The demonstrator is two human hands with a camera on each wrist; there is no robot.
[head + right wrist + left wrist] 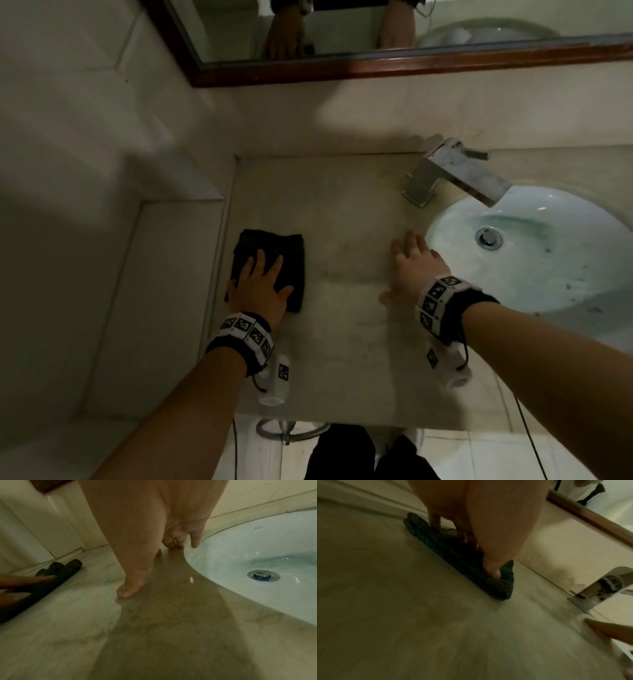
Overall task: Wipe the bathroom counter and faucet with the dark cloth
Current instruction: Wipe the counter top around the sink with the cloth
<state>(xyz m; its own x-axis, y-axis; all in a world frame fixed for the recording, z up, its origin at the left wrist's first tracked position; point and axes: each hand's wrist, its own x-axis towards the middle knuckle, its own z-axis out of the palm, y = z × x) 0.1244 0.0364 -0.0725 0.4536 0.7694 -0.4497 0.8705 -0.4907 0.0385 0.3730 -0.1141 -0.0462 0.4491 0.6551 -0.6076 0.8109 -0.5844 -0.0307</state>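
The dark folded cloth [289,263] [458,558] [56,573] lies flat on the beige stone counter [342,212] near its left wall edge. My left hand [262,286] [488,534] presses down on it with straight, spread fingers. My right hand [412,265] [145,555] rests flat on the bare counter beside the basin rim, fingers spread, holding nothing. The square chrome faucet [455,173] [583,601] stands at the back, its spout reaching over the white sink [555,270] [257,550].
A wood-framed mirror [394,66] hangs on the back wall and reflects both arms. A tiled side wall [102,205] borders the counter on the left. The sink drain [489,238] sits in the basin. A chrome towel ring [287,428] hangs below the front edge.
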